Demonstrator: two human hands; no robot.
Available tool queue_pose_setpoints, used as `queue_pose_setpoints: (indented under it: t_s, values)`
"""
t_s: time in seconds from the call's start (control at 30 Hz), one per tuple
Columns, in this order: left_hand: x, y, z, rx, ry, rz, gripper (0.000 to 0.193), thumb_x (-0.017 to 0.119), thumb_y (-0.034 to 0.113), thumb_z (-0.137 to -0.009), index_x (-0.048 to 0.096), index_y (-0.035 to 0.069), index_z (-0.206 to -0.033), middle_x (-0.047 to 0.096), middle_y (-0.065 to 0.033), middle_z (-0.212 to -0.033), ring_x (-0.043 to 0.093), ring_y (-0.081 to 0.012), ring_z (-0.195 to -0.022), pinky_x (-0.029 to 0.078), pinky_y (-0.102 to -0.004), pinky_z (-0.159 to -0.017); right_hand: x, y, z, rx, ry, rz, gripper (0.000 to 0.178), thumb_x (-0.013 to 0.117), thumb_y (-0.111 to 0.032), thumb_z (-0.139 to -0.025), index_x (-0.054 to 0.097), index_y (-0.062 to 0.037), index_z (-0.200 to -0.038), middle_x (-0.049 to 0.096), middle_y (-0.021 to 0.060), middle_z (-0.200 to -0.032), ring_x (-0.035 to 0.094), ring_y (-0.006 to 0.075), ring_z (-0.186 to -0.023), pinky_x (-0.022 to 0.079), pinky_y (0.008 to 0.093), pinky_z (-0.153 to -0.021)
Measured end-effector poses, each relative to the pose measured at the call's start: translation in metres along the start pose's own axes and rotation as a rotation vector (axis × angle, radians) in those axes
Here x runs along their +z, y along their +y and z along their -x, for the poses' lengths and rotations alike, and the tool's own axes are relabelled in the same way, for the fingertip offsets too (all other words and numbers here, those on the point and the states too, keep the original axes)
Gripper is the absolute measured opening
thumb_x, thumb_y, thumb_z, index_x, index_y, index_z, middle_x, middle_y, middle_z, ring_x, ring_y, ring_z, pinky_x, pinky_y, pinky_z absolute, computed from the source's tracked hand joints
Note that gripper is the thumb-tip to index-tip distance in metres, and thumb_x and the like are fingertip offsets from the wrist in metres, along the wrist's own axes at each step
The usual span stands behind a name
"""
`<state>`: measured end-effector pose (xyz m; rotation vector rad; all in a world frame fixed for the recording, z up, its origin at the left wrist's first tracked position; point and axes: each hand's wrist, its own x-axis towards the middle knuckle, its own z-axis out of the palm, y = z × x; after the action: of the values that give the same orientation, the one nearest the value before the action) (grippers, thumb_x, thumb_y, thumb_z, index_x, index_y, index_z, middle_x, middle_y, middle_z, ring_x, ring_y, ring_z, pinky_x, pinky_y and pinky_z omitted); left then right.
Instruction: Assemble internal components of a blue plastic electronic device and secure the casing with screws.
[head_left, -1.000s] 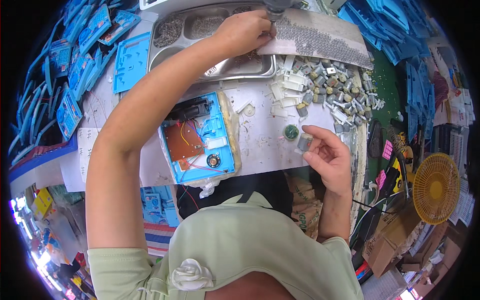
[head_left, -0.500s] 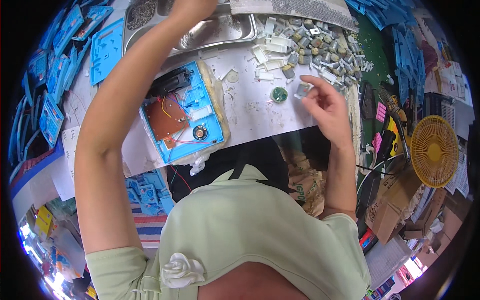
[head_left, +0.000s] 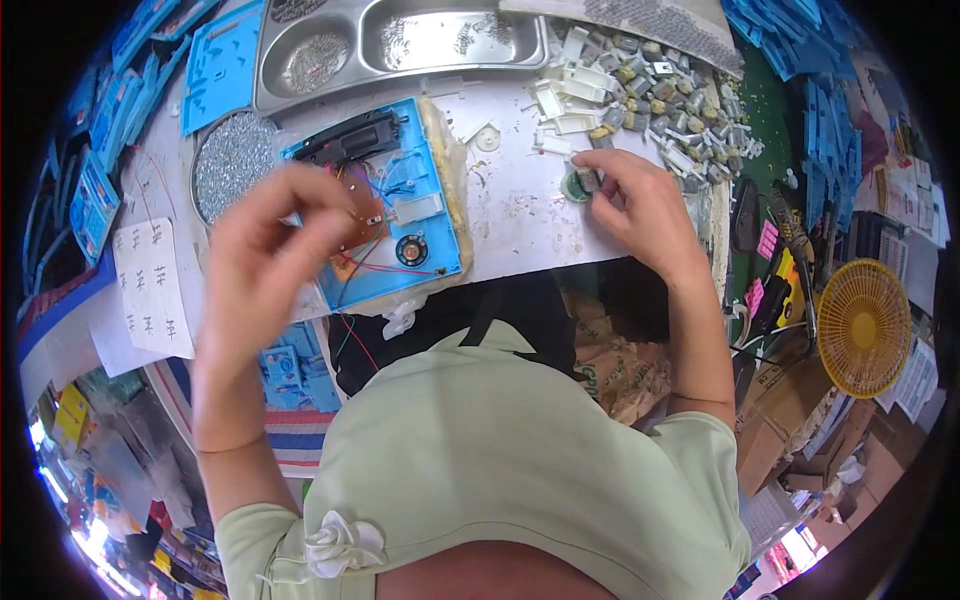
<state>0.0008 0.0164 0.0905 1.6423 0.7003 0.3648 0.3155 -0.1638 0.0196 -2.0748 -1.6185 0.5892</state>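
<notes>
My left hand point(head_left: 275, 250) is over the left edge of an open blue plastic casing point(head_left: 437, 215), blurred by motion. Its thumb and forefinger are pinched together; anything between them is too blurred to make out. The casing holds a brown circuit board point(head_left: 368, 205), a black battery holder point(head_left: 355, 138), a round speaker point(head_left: 411, 250), a white plastic piece point(head_left: 417, 208) and thin wires. On the right, my right hand point(head_left: 645, 205) pinches a small grey motor point(head_left: 588, 180) just above a round green container point(head_left: 574, 188) on the white tabletop.
A heap of small motors and white plastic housings point(head_left: 572, 93) lies at the back right. A metal compartment tray point(head_left: 400, 72) and a round dish of screws point(head_left: 235, 160) stand at the back left. Blue casings point(head_left: 830, 150) are stacked at both sides. A yellow fan point(head_left: 863, 328) stands far right.
My left hand has come back from the metal tray toward me, down to the blue casing, uncovering the dish of screws. The motor in my right hand is now over the green container.
</notes>
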Motion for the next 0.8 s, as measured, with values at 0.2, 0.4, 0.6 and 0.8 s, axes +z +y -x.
queue_pose_setpoints:
  t_s: [0.2,0.4,0.6,0.8]
  values:
    - [0.061,-0.031,0.018,0.118,-0.073,-0.026,0.012,0.069,-0.005,-0.089,0.065,-0.001,-0.100,0.067,-0.0065,-0.093,0.065,-0.0131,-0.075,0.053,-0.0262,-0.064,-0.010,-0.015,0.009,0.213,-0.040,-0.609,0.042,0.070,-0.004,-0.085,0.066,-0.0023,-0.126,0.063,-0.0008,-0.084,0.057,0.0056,-0.070,0.046,0.0227,-0.061]
    - [0.074,-0.050,0.019,0.451,0.102,-0.243,0.029,0.078,-0.003,-0.085,0.062,0.001,-0.108,0.069,-0.0109,-0.091,0.070,-0.0207,-0.074,0.058,-0.0306,-0.064,0.041,-0.084,0.014,0.310,-0.293,-1.461,0.049,0.072,0.000,-0.088,0.058,0.0029,-0.136,0.059,-0.0003,-0.083,0.054,0.0062,-0.065,0.043,0.0201,-0.059]
    - [0.070,-0.057,0.025,0.445,0.088,-0.172,0.037,0.079,-0.002,-0.085,0.056,0.002,-0.114,0.068,-0.0114,-0.088,0.071,-0.0194,-0.073,0.059,-0.0293,-0.063,0.055,-0.087,0.004,0.333,-0.455,-1.615,0.050,0.071,0.001,-0.089,0.056,0.0042,-0.137,0.057,0.0012,-0.079,0.055,0.0092,-0.064,0.046,0.0227,-0.058]
    - [0.071,-0.062,0.025,0.440,0.101,-0.140,0.037,0.080,-0.001,-0.085,0.056,0.002,-0.114,0.069,-0.0110,-0.089,0.071,-0.0182,-0.075,0.059,-0.0289,-0.065,0.054,-0.087,0.001,0.311,-0.488,-1.499,0.050,0.072,0.000,-0.090,0.056,0.0037,-0.136,0.056,0.0006,-0.080,0.056,0.0089,-0.063,0.048,0.0227,-0.060]
